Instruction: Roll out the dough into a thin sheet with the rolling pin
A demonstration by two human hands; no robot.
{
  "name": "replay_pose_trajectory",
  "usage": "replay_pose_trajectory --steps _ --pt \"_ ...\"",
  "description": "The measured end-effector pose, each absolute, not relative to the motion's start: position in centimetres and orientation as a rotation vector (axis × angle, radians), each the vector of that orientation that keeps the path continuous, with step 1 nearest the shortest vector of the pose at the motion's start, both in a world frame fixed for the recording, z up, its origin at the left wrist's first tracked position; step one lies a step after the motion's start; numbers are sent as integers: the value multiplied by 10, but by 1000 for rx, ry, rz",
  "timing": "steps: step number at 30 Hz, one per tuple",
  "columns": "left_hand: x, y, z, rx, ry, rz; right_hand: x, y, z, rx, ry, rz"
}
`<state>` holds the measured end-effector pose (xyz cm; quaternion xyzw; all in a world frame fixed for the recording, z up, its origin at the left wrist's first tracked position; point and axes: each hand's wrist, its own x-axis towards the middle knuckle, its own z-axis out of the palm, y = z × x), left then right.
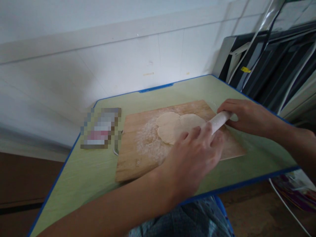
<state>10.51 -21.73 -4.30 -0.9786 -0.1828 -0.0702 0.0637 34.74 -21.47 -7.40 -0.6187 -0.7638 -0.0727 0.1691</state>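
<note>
A floured wooden board [132, 141] lies on the table, with a metal handle at its left edge. On it, flattened pale dough [169, 126] has a lobed outline, and loose flour [148, 141] is scattered to its left. A white, flour-dusted rolling pin [220, 121] slants across the board's right side. My left hand [197, 153] is closed over the pin's near part and hides that end, along with part of the dough. The fingers of my right hand [240, 113] are closed around the far end, beyond the board's right edge.
The green table [103, 174] has a blue rim and stands near a white wall [138, 59]. A pixelated flat object [101, 128] lies left of the board. Dark panels [278, 62] and cables are beyond the right edge. My lap [182, 220] is below the front edge.
</note>
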Motion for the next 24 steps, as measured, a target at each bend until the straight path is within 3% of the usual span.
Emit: replay_pose_trajectory --steps 10,18,24 --pt "28 -207 -43 -2752 -897 20 321 -210 -63 -1445 -2388 -169" --pt "17 -228 -46 -2821 -972 221 303 -172 -64 -1228 -2464 119" --pt "18 -231 -60 -2902 -803 -103 295 -162 -66 -1262 -2366 234"
